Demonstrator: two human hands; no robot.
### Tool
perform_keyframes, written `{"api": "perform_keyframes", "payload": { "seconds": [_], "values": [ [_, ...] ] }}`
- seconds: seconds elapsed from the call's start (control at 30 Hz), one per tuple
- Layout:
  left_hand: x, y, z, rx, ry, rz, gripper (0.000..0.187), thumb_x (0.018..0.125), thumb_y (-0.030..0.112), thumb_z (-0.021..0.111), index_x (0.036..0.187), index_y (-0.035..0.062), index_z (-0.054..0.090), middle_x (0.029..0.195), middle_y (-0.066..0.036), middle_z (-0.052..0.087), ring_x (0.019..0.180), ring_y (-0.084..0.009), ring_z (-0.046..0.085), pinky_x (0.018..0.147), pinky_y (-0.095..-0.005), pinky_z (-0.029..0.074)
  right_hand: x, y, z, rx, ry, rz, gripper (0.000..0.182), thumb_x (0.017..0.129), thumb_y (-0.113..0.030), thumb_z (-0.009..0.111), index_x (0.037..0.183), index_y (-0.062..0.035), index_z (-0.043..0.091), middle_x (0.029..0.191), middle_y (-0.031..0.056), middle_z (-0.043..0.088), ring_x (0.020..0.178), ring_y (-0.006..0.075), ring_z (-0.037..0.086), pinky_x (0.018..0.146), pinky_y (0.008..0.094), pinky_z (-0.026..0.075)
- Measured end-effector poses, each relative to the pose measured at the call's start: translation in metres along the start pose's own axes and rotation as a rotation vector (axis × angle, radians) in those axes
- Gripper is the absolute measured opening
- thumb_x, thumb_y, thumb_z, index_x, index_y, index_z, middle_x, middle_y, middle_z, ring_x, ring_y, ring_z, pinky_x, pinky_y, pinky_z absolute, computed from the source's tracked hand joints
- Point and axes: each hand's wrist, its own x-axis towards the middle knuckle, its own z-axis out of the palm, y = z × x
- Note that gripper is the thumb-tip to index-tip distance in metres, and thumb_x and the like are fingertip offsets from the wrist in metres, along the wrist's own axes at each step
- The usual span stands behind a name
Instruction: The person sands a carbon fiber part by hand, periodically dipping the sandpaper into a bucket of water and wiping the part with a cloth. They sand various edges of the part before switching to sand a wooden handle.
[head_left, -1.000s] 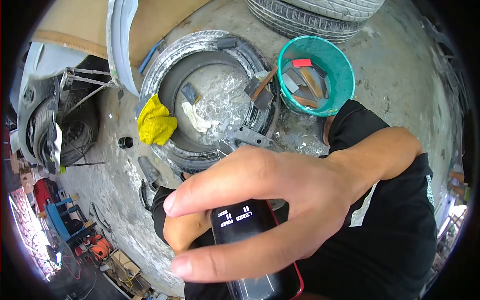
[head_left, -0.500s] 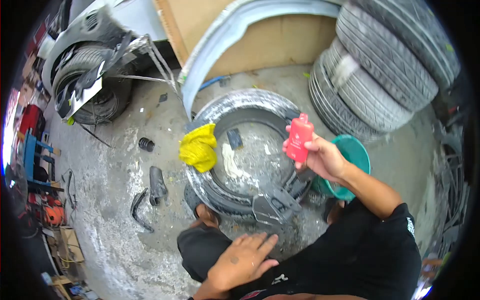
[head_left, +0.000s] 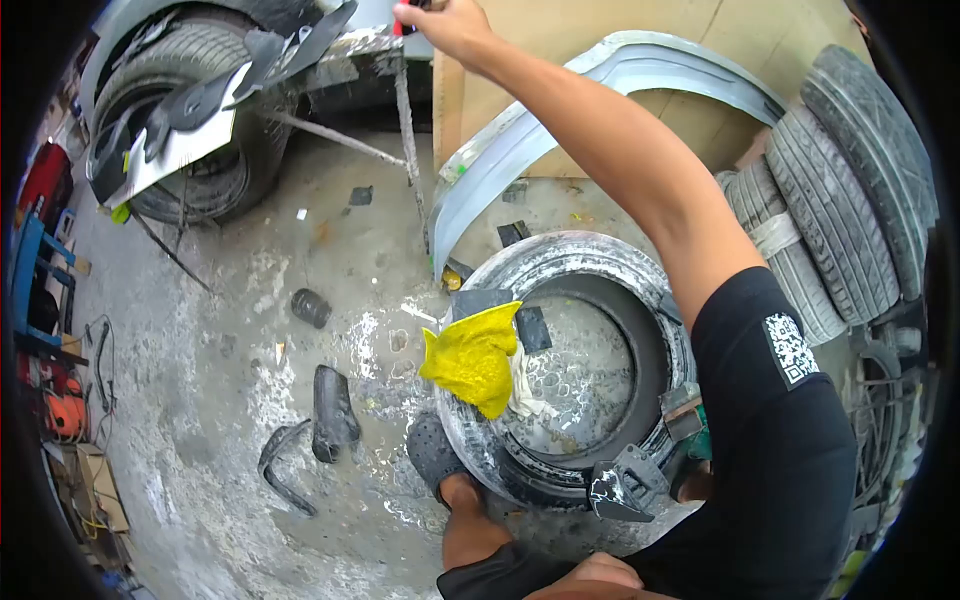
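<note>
Stretched far forward, my right hand (head_left: pixel 455 28) is at the top edge of the view. It is closed on the small red bottle (head_left: pixel 403 18), which is mostly cut off by the frame. My left hand (head_left: pixel 605 570) shows only in part at the bottom edge, near my dark clothing, with its fingers hidden. Below my right arm a worn tire (head_left: pixel 590 255) lies flat on the floor. A yellow cloth (head_left: pixel 475 360) drapes over its left side. A dark plastic part (head_left: pixel 630 485) rests on the tire's near rim.
Used tires (head_left: pixel 830 220) are stacked at the right. A grey curved fender piece (head_left: pixel 610 65) leans against a brown board (head_left: pixel 740 120). At upper left is a mounted wheel (head_left: pixel 215 140) beside a metal stand (head_left: pixel 405 130). Dark plastic pieces (head_left: pixel 335 415) lie on the floor.
My right hand has moved from above the tire forward and left to the top edge with the red bottle. My left hand has dropped mostly out of view. The camera view has shifted.
</note>
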Motion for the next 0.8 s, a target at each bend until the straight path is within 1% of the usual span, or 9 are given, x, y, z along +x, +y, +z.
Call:
{"api": "perform_keyframes", "payload": {
  "seconds": [0.03, 0.1, 0.3, 0.33, 0.4, 0.5, 0.57, 0.67, 0.8],
  "values": [
    [0.0, -0.005, -0.001, -0.073, 0.046, 0.023, 0.026, 0.091, -0.011, 0.065, 0.104, 0.0079, 0.054, 0.092, -0.009, 0.059, 0.076, -0.0154, 0.055, 0.074, -0.0247, 0.044, 0.009, 0.0, 0.014, 0.024, 0.045, -0.039, 0.035, 0.088, -0.02, 0.078, 0.111, -0.0001, 0.062, 0.103, 0.0154, 0.072, 0.092, 0.0252, 0.072, 0.081, 0.0396, 0.059],
    [0.005, -0.001, -0.003, -0.146, 0.1, 0.051, 0.024, 0.09, -0.011, 0.065, 0.101, 0.0075, 0.053, 0.091, -0.009, 0.058, 0.074, -0.0153, 0.054, 0.072, -0.0249, 0.044, 0.022, 0.001, 0.025, 0.066, -0.107, 0.088, 0.043, 0.085, -0.018, 0.081, 0.114, 0.0015, 0.056, 0.093, 0.0126, 0.071, 0.08, 0.0203, 0.072, 0.072, 0.0342, 0.06],
    [-0.027, -0.032, -0.022, -0.154, 0.089, 0.185, 0.02, 0.093, -0.003, 0.07, 0.1, 0.0072, 0.054, 0.091, -0.008, 0.056, 0.067, -0.015, 0.051, 0.065, -0.0259, 0.044, 0.029, 0.019, 0.044, -0.119, 0.025, 0.026, 0.045, 0.082, -0.021, 0.083, 0.113, 0.0, 0.058, 0.091, 0.0119, 0.071, 0.074, 0.0194, 0.07, 0.066, 0.0334, 0.058],
    [-0.037, -0.038, -0.029, -0.335, 0.025, 0.092, 0.018, 0.094, 0.003, 0.072, 0.102, 0.0062, 0.056, 0.089, -0.01, 0.058, 0.065, -0.0162, 0.054, 0.061, -0.027, 0.045, 0.037, 0.019, 0.04, -0.128, -0.121, 0.062, 0.047, 0.082, -0.022, 0.084, 0.114, -0.0007, 0.058, 0.091, 0.0112, 0.07, 0.077, 0.0191, 0.069, 0.067, 0.0334, 0.057],
    [-0.03, -0.054, -0.04, -0.519, -0.038, -0.002, 0.019, 0.095, 0.009, 0.075, 0.103, 0.0052, 0.058, 0.087, -0.011, 0.061, 0.063, -0.0175, 0.057, 0.056, -0.0281, 0.046, 0.031, 0.023, 0.041, -0.162, -0.041, 0.063, 0.047, 0.082, -0.022, 0.084, 0.114, -0.0008, 0.058, 0.091, 0.0111, 0.07, 0.078, 0.0192, 0.069, 0.068, 0.0338, 0.057],
    [0.003, -0.096, -0.06, -0.808, -0.601, 0.478, 0.025, 0.097, 0.017, 0.075, 0.111, 0.0016, 0.061, 0.078, -0.015, 0.065, 0.058, -0.0223, 0.064, 0.048, -0.0315, 0.047, 0.029, 0.022, 0.043, -0.197, 0.031, 0.045, 0.049, 0.081, -0.022, 0.085, 0.115, -0.0007, 0.057, 0.093, 0.0114, 0.069, 0.082, 0.0193, 0.069, 0.071, 0.0348, 0.057],
    [-0.016, -0.13, -0.074, -0.805, -0.956, 0.402, 0.027, 0.098, 0.017, 0.073, 0.116, 0.0005, 0.062, 0.073, -0.017, 0.068, 0.06, -0.0255, 0.068, 0.048, -0.0331, 0.05, 0.028, 0.026, 0.044, -0.175, 0.04, 0.012, 0.05, 0.081, -0.022, 0.085, 0.116, -0.0002, 0.056, 0.094, 0.0117, 0.07, 0.082, 0.0198, 0.07, 0.072, 0.0345, 0.058],
    [-0.018, -0.102, -0.067, -0.802, -0.621, 0.327, 0.024, 0.098, 0.018, 0.073, 0.113, 0.0003, 0.066, 0.076, -0.016, 0.07, 0.055, -0.0263, 0.067, 0.046, -0.0345, 0.049, 0.023, 0.023, 0.045, -0.166, 0.054, 0.0, 0.047, 0.082, -0.019, 0.084, 0.116, 0.0, 0.056, 0.094, 0.0118, 0.07, 0.08, 0.0196, 0.07, 0.071, 0.0343, 0.058],
    [-0.018, -0.109, -0.073, -0.738, -0.689, 0.328, 0.023, 0.097, 0.018, 0.074, 0.112, 0.0012, 0.068, 0.078, -0.017, 0.071, 0.056, -0.0265, 0.067, 0.047, -0.0344, 0.05, 0.02, 0.024, 0.044, -0.036, -0.043, 0.018, 0.048, 0.084, -0.012, 0.081, 0.121, 0.0003, 0.052, 0.091, 0.012, 0.069, 0.076, 0.0188, 0.07, 0.066, 0.0349, 0.059]
  ]
}}
